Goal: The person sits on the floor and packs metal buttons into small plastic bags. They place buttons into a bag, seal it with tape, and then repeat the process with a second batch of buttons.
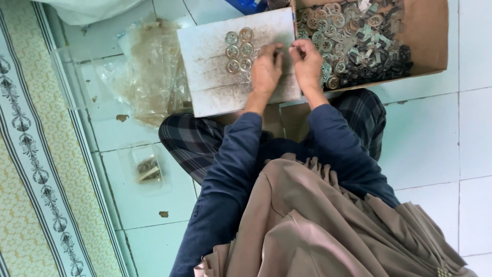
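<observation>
I sit on the floor with a white board [215, 87] across my lap. Several round metal discs [239, 51] lie in two short rows on its far part. My left hand [265, 72] and my right hand [307, 64] meet at the board's right edge, fingertips pinched together on a small part that the fingers mostly hide. Just right of my hands stands an open cardboard box [425, 36] holding many more discs [333, 23] and small dark pieces [382, 64].
Crumpled clear plastic bags [148, 72] lie left of the board on the pale tiled floor [435, 143]. A small clear packet [147, 169] with dark bits rests near my left knee. A patterned mat [31, 169] runs along the left side.
</observation>
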